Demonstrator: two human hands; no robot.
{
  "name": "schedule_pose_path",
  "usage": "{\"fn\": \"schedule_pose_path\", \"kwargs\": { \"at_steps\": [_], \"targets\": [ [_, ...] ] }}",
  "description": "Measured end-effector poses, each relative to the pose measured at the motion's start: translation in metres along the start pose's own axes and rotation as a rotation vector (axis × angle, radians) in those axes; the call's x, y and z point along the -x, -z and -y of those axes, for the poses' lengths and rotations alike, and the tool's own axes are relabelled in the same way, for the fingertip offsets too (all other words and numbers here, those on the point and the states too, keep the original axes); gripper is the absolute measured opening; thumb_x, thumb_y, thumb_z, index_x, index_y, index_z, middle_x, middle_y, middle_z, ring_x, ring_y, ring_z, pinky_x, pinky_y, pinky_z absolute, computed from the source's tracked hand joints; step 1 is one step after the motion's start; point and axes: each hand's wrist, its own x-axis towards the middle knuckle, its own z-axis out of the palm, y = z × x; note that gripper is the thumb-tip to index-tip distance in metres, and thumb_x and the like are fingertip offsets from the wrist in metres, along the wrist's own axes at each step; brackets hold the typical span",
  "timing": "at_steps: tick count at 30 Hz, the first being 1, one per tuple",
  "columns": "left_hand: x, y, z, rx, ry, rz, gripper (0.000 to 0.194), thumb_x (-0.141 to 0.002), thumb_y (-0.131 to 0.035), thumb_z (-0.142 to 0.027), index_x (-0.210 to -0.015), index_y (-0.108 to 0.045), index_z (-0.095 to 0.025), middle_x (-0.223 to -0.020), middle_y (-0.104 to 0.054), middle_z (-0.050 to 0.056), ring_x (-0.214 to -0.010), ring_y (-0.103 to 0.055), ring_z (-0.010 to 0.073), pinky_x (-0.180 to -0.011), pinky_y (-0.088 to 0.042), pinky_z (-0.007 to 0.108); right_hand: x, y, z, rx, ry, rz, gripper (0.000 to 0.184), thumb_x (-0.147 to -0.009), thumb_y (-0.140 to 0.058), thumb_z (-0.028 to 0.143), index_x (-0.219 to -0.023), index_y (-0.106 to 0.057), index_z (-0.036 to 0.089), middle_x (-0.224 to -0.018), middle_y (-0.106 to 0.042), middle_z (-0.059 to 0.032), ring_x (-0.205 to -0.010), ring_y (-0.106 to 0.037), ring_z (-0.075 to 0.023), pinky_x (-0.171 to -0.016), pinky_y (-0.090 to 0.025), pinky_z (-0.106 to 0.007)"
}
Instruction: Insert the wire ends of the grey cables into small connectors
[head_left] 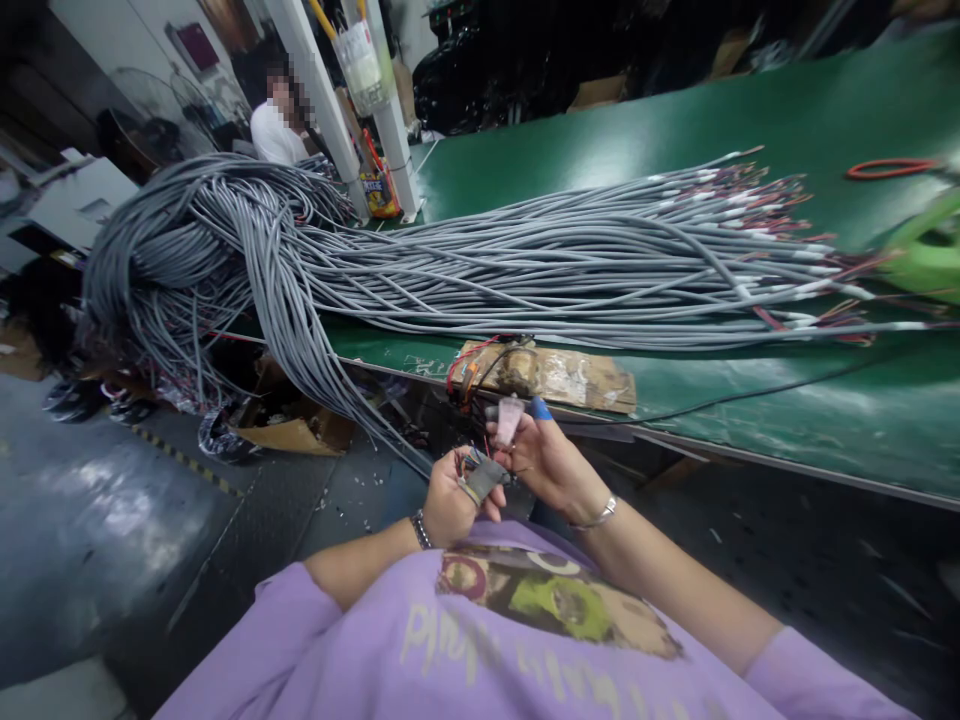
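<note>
My left hand (448,505) is closed around the end of a grey cable bundle, and a grey flap (481,478) with thin coloured wires (466,462) sticks out past the fingers. The bundle runs up and left from this hand to the pile. Close by on the right, my right hand (553,465) has its palm turned up and its thumb raised apart from the fingers. A blue cover (541,408) sits on that thumb, and a pale pink wrap (508,422) is on a finger. Its lower fingertips are beside the wires; whether they touch is unclear.
Many grey cables (480,270) lie along the green table (750,420), their bare wire ends at right. A wooden board (585,378) with a device sits on the near edge. A black cord (720,400), green object (930,245), cardboard box (300,432) and seated person (277,130) also show.
</note>
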Motion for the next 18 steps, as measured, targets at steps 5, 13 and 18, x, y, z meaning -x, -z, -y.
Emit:
{"fn": "schedule_pose_path", "kwargs": {
  "at_steps": [5,13,18],
  "targets": [
    [0.006,0.003,-0.011,-0.153,-0.100,-0.059,0.049,-0.059,-0.075,-0.060,-0.064,-0.055,-0.016,-0.048,-0.061,-0.001,-0.033,-0.051,0.0085,-0.034,-0.038,0.018,0.001,-0.003,0.004,0.081,0.045,-0.007,0.031,-0.067,-0.077,0.048,-0.079,-0.073,0.020,-0.072,-0.072,-0.0012,-0.058,-0.059,-0.0101,-0.053,-0.048,-0.020],
    [0.001,0.006,-0.016,-0.499,-0.466,-0.116,0.024,-0.064,-0.078,-0.036,-0.062,-0.063,-0.017,-0.049,-0.059,-0.001,-0.042,-0.048,0.0083,-0.044,-0.039,0.021,0.001,-0.005,0.001,0.063,0.094,-0.056,0.035,-0.060,-0.081,0.051,-0.075,-0.074,0.020,-0.069,-0.072,-0.0011,-0.056,-0.058,-0.0098,-0.050,-0.047,-0.020],
    [-0.007,0.012,-0.010,-0.728,-0.774,-0.097,0.017,-0.069,-0.071,-0.029,-0.062,-0.061,-0.017,-0.048,-0.054,-0.003,-0.044,-0.044,0.0073,-0.046,-0.036,0.020,-0.003,-0.003,0.001,-0.011,0.025,-0.104,0.020,-0.065,-0.082,0.038,-0.074,-0.073,0.022,-0.068,-0.072,0.0015,-0.059,-0.061,-0.0098,-0.055,-0.049,-0.020]
  ]
}}
